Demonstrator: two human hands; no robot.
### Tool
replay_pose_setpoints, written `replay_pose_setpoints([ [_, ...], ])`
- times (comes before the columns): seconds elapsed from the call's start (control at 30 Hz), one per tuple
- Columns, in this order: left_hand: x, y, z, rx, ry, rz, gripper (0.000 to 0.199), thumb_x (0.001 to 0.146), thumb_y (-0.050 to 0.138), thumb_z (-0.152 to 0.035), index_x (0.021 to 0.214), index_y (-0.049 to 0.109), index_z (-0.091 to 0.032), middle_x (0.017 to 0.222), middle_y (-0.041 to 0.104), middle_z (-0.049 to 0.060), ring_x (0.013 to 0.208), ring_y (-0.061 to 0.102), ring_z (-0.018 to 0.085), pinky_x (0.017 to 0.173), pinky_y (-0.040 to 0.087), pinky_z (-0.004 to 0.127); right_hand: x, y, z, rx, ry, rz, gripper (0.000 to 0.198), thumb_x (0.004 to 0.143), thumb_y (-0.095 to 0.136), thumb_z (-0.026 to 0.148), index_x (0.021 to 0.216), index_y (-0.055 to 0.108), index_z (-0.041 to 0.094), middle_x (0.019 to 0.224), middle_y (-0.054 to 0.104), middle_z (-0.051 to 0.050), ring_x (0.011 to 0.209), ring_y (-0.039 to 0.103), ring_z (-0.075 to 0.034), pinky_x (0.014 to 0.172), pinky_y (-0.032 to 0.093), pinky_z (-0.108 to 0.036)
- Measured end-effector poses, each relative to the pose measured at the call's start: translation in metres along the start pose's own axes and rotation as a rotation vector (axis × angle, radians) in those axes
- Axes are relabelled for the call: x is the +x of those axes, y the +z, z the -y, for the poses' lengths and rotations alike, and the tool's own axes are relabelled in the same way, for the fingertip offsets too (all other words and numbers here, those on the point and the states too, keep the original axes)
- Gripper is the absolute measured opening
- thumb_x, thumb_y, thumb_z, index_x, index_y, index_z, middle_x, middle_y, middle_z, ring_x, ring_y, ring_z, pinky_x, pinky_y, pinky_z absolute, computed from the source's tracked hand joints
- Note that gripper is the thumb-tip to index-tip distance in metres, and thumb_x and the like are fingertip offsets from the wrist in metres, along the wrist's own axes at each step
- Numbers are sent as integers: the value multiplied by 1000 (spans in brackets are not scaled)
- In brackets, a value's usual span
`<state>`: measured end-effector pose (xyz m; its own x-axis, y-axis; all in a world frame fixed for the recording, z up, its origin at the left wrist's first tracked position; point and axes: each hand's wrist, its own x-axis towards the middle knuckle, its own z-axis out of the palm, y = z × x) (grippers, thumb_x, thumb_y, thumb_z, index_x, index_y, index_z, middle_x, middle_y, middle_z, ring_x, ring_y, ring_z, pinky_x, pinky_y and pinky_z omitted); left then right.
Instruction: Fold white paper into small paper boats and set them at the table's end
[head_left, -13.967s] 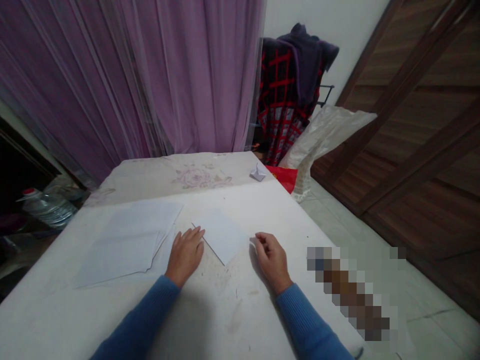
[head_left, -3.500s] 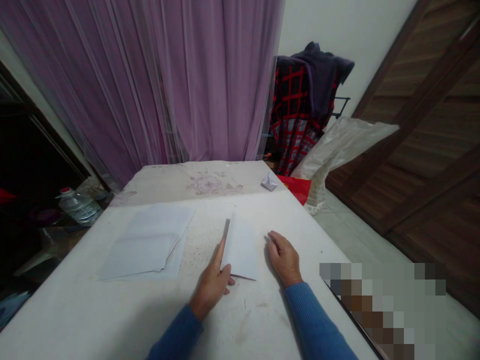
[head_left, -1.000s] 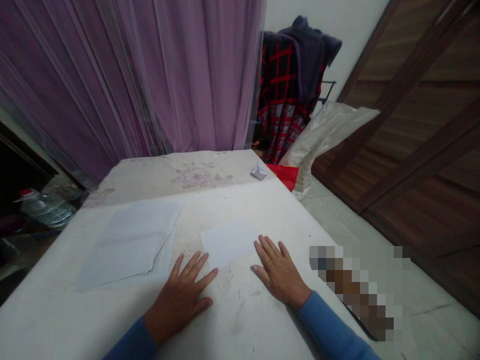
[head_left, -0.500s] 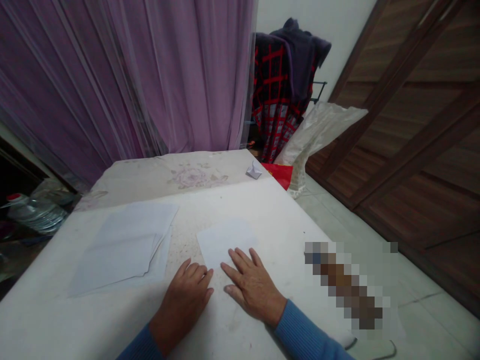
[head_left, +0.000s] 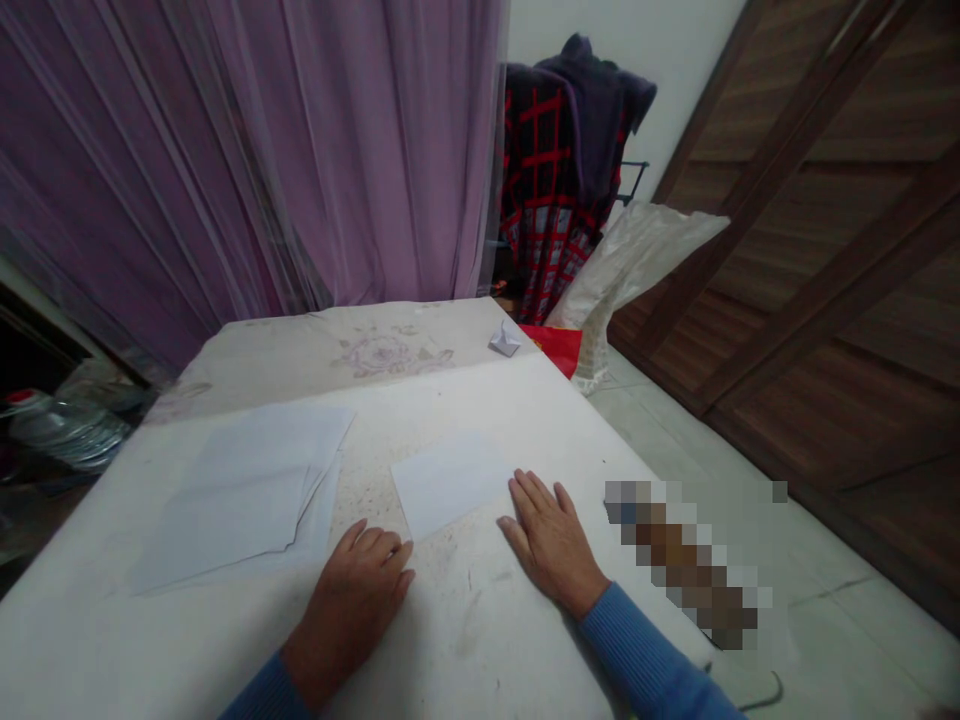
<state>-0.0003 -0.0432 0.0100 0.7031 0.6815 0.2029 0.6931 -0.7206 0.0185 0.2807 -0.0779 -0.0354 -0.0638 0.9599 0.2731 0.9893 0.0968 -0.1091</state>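
A folded sheet of white paper point(head_left: 450, 480) lies flat on the white-covered table. My left hand point(head_left: 356, 605) rests at its near left corner, with the fingers loosely bent, the index fingertip touching or almost touching the corner and the thumb apart. Against the sheet's right edge lies my right hand point(head_left: 555, 545), palm down and fingers stretched out, the tips at the paper's right corner. Neither hand grips anything. A stack of white paper sheets point(head_left: 240, 500) lies left of my left hand.
A small folded paper piece point(head_left: 505, 340) sits at the table's far right corner, near a red bag point(head_left: 555, 348). Purple curtains point(head_left: 375, 150) hang behind the table point(head_left: 465, 650). A water bottle point(head_left: 67, 430) stands at left, a wooden wardrobe point(head_left: 825, 250) at right.
My right hand has slid right across the paper to its right edge, uncovering more of the sheet. My left hand has shifted slightly left and stays by the corner.
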Motion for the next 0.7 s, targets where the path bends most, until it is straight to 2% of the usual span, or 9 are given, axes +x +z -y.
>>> replay_pose_setpoints([
  [0.07,1,-1,2,16,11,-33,15,89,53,-17,88,68,-21,83,66,2,82,61,21,97,42,46,2,2,-2,-9,54,-8,49,98,43,38,138,49,11,147,45,-17,136,41,-32,109,28,-55],
  [0.17,11,-1,-1,48,-4,-41,24,93,51,-22,73,64,-20,74,63,3,75,59,22,87,46,45,2,4,-4,9,74,-30,48,97,43,37,137,49,11,146,47,-17,136,42,-31,109,29,-56],
  [0.23,23,1,-9,34,-51,-16,19,92,53,-25,77,63,-20,78,63,4,77,60,23,78,48,42,1,6,-6,32,74,-57,48,97,43,35,138,48,12,144,49,-16,135,43,-29,110,30,-54],
  [0.3,38,4,-18,5,-82,-2,8,90,58,-26,89,63,-20,89,64,5,86,61,24,79,49,40,-1,7,-8,52,77,-89,48,96,43,33,139,47,12,143,51,-16,134,44,-29,110,31,-53],
  [0.4,59,9,-28,29,-81,50,15,89,59,-22,104,60,-19,100,64,7,91,62,25,75,50,38,-2,10,-9,71,73,-139,47,94,46,31,138,48,15,141,52,-15,133,46,-28,109,32,-53],
  [0.53,74,13,-28,126,68,157,15,90,50,-9,97,60,-16,88,63,7,76,64,23,63,50,34,-1,11,-9,87,64,-170,44,93,47,29,135,52,17,139,55,-15,130,48,-29,108,34,-53],
  [0.63,79,12,-20,183,207,152,20,87,47,0,90,60,-15,82,61,6,69,63,20,60,49,31,-2,12,-10,106,64,-193,43,93,48,29,134,53,17,138,56,-15,129,49,-30,107,35,-54],
  [0.7,82,10,-11,217,297,108,18,88,48,-2,85,60,-15,78,62,5,68,63,19,65,52,33,-3,14,-12,129,62,-223,44,92,48,28,134,52,16,137,56,-15,129,49,-29,107,36,-53],
])
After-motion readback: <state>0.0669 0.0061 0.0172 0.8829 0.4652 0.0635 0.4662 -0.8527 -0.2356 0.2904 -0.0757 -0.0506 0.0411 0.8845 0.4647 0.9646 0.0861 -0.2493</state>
